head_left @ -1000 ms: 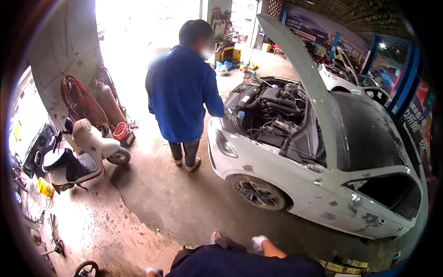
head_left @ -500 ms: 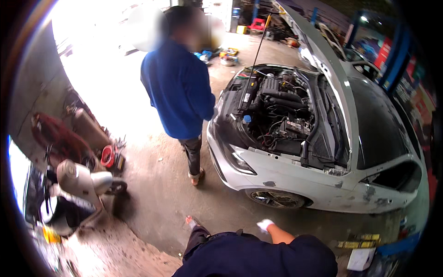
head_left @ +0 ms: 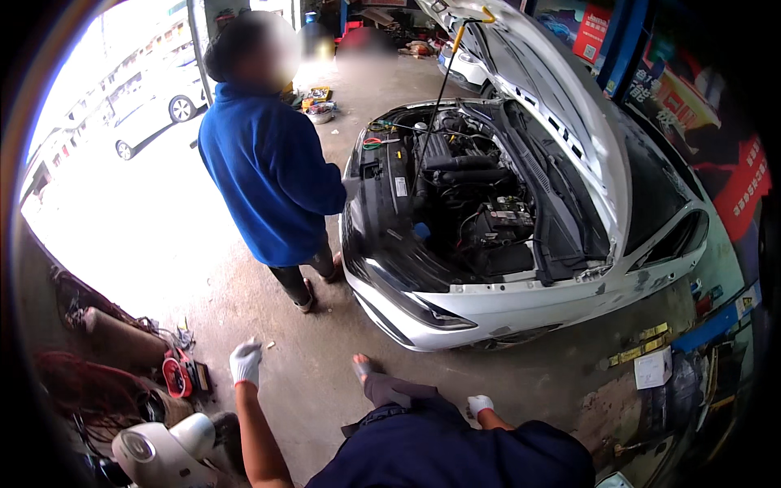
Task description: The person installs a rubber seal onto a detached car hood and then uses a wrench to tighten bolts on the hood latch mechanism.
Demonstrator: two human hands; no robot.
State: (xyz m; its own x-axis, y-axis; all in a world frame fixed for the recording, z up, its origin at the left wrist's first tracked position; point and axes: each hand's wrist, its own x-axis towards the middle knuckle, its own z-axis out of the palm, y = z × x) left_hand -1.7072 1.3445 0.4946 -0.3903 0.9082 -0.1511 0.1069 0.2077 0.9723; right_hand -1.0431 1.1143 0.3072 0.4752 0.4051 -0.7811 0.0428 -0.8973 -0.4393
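Note:
My left hand (head_left: pixel 245 363), in a white knit glove, hangs in front of me over the concrete floor. Its fingers look loosely bent and partly apart, and I see nothing held in them. My right hand (head_left: pixel 480 404), gloved the same way, is by my right hip with the fingers curled in; no object shows in it. Neither hand touches anything visible. Ahead stands a white car (head_left: pixel 553 297) with scuffed paint. Its hood (head_left: pixel 561 106) is propped up, baring the engine bay (head_left: pixel 472 179). A pair of red-handled pliers (head_left: pixel 374 143) lies at the bay's front edge.
A person in a blue jacket (head_left: pixel 264 163) stands at the car's front. A white scooter (head_left: pixel 154 451), a rusty cylinder (head_left: pixel 126 337) and a red basket (head_left: pixel 176 376) sit at left. A white box (head_left: pixel 652 368) and yellow strips (head_left: pixel 639 348) lie at right.
My left hand has come into view. My view has shifted, and the car's front and the person in blue are now nearer. My right hand stays near my hip.

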